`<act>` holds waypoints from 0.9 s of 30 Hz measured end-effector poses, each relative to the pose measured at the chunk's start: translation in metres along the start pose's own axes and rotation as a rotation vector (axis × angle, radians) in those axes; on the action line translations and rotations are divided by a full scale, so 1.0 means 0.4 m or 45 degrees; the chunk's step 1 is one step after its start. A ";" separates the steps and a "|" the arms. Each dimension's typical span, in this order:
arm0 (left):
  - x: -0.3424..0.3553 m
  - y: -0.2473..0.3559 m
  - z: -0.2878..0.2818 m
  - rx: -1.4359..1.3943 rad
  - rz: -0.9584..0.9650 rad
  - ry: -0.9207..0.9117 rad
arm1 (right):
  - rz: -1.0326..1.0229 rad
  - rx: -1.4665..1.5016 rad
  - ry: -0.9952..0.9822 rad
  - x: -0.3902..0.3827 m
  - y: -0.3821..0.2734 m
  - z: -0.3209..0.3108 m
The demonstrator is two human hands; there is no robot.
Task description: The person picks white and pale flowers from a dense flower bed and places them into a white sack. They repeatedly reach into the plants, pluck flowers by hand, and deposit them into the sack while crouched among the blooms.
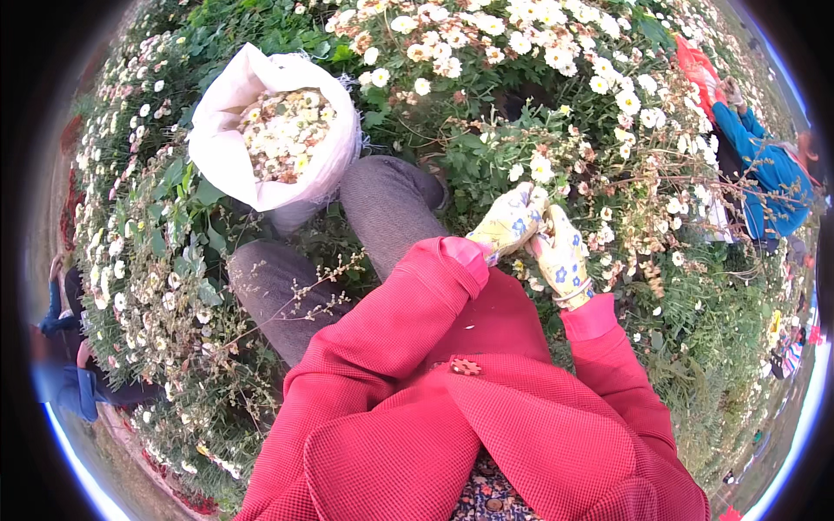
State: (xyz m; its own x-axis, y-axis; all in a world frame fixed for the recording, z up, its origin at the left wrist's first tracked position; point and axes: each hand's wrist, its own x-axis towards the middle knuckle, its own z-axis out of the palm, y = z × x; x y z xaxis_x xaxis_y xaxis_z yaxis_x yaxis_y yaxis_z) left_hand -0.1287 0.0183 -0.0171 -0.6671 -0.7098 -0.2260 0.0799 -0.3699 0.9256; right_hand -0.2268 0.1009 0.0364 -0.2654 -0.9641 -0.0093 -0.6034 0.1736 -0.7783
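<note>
The left hand (511,219) and right hand (562,256), both gloved, meet with fingers curled, near a flower (540,168); whether either grasps anything, I cannot tell.

No readable text, no legible numbers or signs (none anywhere)

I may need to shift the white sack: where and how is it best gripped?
Probably by the cloth rim of the white sack, at opposite sides, coming from above: its mouth gapes upward, the thin edge stands clear of the flower heads inside, and holding both sides should limit spilling.
</note>
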 end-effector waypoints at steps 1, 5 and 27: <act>0.001 0.034 -0.080 0.205 0.273 0.114 | -0.166 0.051 0.019 0.045 -0.080 0.035; -0.122 0.340 -0.363 0.674 0.565 0.635 | -0.780 0.182 0.118 0.231 -0.347 0.209; -0.093 0.252 -0.295 1.175 0.773 0.671 | 0.060 -0.680 0.128 0.031 0.407 -0.272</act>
State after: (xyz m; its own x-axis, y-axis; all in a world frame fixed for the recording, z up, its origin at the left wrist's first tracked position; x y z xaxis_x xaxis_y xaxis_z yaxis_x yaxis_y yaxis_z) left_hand -0.0086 -0.0633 0.0487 -0.3052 -0.8544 0.4206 -0.4242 0.5174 0.7432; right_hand -0.4101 0.1393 -0.0222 -0.3562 -0.9334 0.0436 -0.8802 0.3195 -0.3510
